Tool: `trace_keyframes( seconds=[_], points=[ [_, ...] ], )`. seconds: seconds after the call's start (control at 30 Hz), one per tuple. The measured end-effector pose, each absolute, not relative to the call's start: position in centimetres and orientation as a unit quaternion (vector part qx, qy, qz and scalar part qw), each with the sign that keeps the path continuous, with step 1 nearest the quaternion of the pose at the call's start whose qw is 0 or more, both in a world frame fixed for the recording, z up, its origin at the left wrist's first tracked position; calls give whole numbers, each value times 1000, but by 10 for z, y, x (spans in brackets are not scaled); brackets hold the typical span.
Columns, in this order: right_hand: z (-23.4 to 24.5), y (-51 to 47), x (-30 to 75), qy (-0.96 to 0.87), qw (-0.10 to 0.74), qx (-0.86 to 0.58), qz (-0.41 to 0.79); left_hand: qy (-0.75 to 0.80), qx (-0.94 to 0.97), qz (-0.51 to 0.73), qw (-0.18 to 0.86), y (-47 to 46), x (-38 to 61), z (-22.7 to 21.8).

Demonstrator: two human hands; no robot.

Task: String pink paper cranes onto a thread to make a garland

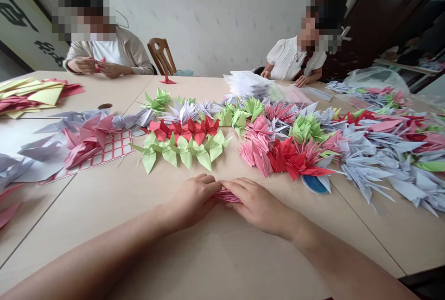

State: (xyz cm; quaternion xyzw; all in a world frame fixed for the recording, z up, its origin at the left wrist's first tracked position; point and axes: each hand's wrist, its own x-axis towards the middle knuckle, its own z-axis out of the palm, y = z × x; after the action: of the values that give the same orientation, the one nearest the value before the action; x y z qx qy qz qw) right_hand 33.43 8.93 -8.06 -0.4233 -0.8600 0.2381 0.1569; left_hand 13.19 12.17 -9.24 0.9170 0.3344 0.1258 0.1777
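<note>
While the left hand point(191, 200) and the right hand point(257, 206) meet above the light wooden table point(215, 263), a narrow bundle of pink folded paper point(227, 195) sits pinched between them, its layered edges showing past the fingers. Both hands are nearly closed, with curled fingers lying over the paper from either end, and their fingertips almost touch on top of it. The bundle stays low over the tabletop, close to the person and just short of the paper cranes.

Beyond the hands, the cranes spread across the table in dense bands: a row of lime-green cranes point(181, 151) with red cranes point(184, 130) just behind it, a cluster of pink cranes point(253, 151) to the right, and a wide drift of pale lilac-grey cranes point(392, 161) at the far right. A round blue paper piece point(314, 184) pokes out from under the crane edge. To the left, a sheet with a red grid point(114, 149) lies partly beneath more pink cranes, and a pile of yellow and red paper point(31, 96) sits at the table's corner.

A stack of white paper point(248, 84) rises near the far edge. 2 co-workers sit across the table — one at the left holds a scrap of red paper point(99, 64) in both hands point(93, 66), and the other, at the right, has both hands point(299, 79) down near the table edge. A wooden chair point(162, 56) stands between them, and a clear plastic bag point(375, 79) sits at the far right.
</note>
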Motion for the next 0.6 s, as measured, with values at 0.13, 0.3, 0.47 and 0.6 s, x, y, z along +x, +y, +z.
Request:
trace_keyframes(
  seconds=[0.13,0.3,0.47,0.6],
  points=[
    [-82,88,334,-861,137,-426,242,336,919,97,180,123,132,-94],
    [-82,90,334,-862,165,-417,236,327,921,136,161,123,131,-95],
    [-83,90,333,-861,147,-420,244,338,920,100,173,122,132,-91],
    [-84,90,334,-862,172,-416,232,333,922,121,154,122,132,-91]
  ],
)
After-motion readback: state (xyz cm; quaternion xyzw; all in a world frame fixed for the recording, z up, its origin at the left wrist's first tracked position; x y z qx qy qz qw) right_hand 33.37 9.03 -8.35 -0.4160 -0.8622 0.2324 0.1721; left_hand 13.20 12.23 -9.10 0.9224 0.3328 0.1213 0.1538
